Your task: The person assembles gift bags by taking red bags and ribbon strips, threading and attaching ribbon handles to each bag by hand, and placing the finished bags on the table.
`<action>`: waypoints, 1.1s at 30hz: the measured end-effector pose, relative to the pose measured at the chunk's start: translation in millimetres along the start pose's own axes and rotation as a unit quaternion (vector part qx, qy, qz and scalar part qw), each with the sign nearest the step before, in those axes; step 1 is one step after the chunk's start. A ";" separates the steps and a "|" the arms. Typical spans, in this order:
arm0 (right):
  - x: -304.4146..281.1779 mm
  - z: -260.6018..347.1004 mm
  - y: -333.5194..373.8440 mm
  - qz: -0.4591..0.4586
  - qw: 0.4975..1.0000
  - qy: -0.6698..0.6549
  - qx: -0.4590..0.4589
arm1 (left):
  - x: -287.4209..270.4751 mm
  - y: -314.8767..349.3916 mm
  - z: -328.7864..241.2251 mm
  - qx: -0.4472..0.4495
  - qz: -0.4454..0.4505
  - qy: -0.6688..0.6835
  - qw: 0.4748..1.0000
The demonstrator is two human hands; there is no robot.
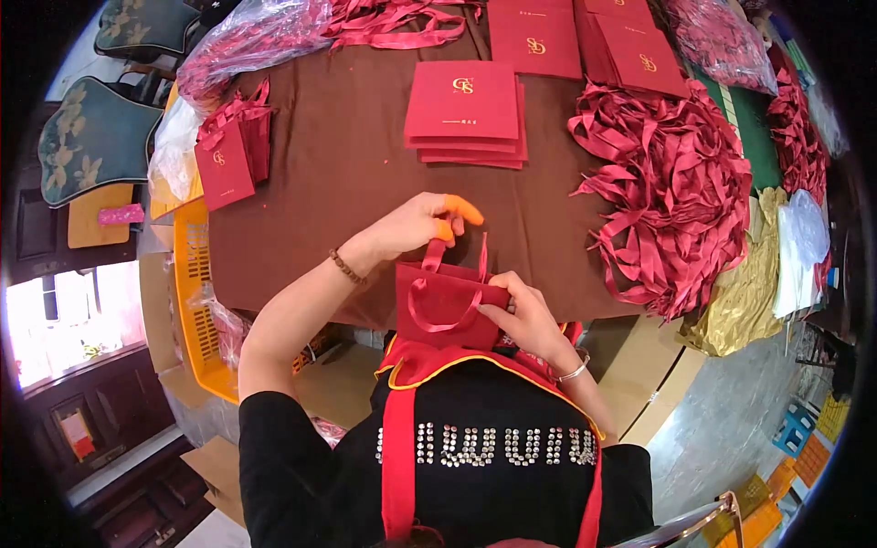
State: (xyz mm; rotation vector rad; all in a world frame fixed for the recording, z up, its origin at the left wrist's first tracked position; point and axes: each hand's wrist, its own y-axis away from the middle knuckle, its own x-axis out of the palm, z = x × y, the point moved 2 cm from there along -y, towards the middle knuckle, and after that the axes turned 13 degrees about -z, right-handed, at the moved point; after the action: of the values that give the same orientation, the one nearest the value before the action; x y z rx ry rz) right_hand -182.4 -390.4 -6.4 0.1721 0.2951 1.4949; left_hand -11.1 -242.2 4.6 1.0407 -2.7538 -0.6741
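Note:
A small red paper gift bag point(438, 306) stands upright close to my body, at the table's near edge. A red ribbon handle loops down its near face, and more ribbon rises from its far side. My left hand point(422, 224), with orange finger covers on thumb and index finger, is above the bag's far rim. Its thumb and curled fingers close on the rising ribbon point(435, 256), partly hidden there. My right hand point(528, 315) grips the bag's right edge, thumb on the near face. Beyond the bag lies a stack of flat red bags point(464, 105).
Loose red ribbons point(667, 196) are heaped at the right of the brown-covered table point(320, 173). Several handled red bags point(228, 164) lie at the left, above a yellow plastic crate point(196, 292). More flat red bags point(534, 36) and plastic-wrapped ribbons point(251, 41) are along the far side.

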 end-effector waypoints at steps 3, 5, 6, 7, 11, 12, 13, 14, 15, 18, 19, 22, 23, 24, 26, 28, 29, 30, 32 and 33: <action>1.7 -5.4 0.6 -0.011 0.999 0.006 -0.032 | 13.6 2.4 -9.1 -0.139 0.017 0.006 0.990; 4.1 -7.8 -1.7 -0.030 0.997 -0.001 -0.071 | 16.6 0.0 -3.3 -0.136 0.035 -0.070 0.988; 4.7 -7.6 -1.3 -0.029 0.997 -0.002 -0.070 | 21.6 -0.7 -3.5 0.002 0.055 -0.137 0.989; 5.5 -6.6 -0.7 -0.025 0.997 0.008 -0.078 | 26.7 0.5 -5.5 0.138 0.074 -0.201 0.967; 8.3 -5.3 -1.6 -0.022 0.997 0.024 -0.068 | 33.5 -0.8 -10.0 -0.009 0.050 -0.206 0.977; 10.0 -6.6 -2.4 -0.019 0.997 0.023 -0.071 | 34.8 -3.8 -4.8 0.016 0.064 -0.154 0.986; 11.2 -8.9 -3.3 -0.023 0.995 0.034 -0.096 | 35.3 -7.7 -2.6 0.016 0.060 -0.156 0.986; 12.1 -10.2 -3.5 -0.027 0.991 0.044 -0.119 | 34.6 -12.7 -3.1 -0.005 0.010 -0.083 0.997; 12.6 -9.2 -3.5 -0.023 0.991 0.043 -0.122 | 32.8 -18.0 -5.4 -0.025 -0.041 -0.008 0.999; 8.8 0.8 -4.1 -0.057 0.973 0.119 -0.191 | 15.1 -35.0 -16.7 -0.055 -0.107 0.187 0.975; 8.0 2.1 -5.5 -0.021 0.984 0.105 -0.145 | 17.7 -32.1 -16.5 -0.064 -0.110 0.209 0.970; 0.2 5.4 -8.5 0.018 0.997 0.042 -0.063 | 21.9 -25.7 -28.5 -0.018 -0.124 0.128 0.984; -5.0 6.2 -7.7 0.017 0.999 -0.012 -0.029 | 15.8 -24.6 -38.2 0.026 -0.120 0.107 0.987; -6.7 1.3 -8.4 0.009 1.000 -0.009 -0.028 | 7.3 -20.9 -47.8 0.078 -0.138 0.099 0.982; -10.4 -9.0 -9.6 -0.049 0.964 -0.258 -0.045 | -5.0 -12.5 -53.9 0.135 -0.140 0.093 0.976; -12.4 1.0 -16.6 -0.044 0.945 -0.321 -0.038 | -8.8 -2.9 -44.2 0.046 -0.139 0.231 0.962; -13.7 8.0 -18.1 -0.020 0.922 -0.385 -0.033 | -3.9 7.9 -38.9 0.037 -0.148 0.301 0.941; -10.7 13.9 -21.2 -0.023 0.916 -0.397 -0.051 | 9.1 19.0 -30.3 0.023 -0.152 0.370 0.916; 2.2 19.7 -30.6 -0.021 0.918 -0.380 -0.115 | 44.2 40.6 -18.3 -0.017 -0.178 0.440 0.880; 8.9 19.7 -36.7 -0.017 0.923 -0.350 -0.159 | 46.0 41.4 -8.8 -0.019 -0.158 0.435 0.886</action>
State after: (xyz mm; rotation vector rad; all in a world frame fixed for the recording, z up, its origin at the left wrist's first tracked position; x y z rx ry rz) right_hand -141.1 -382.8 0.9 0.4208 -0.5154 1.3311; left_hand -68.4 -248.0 29.0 1.3645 -1.8083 -0.1885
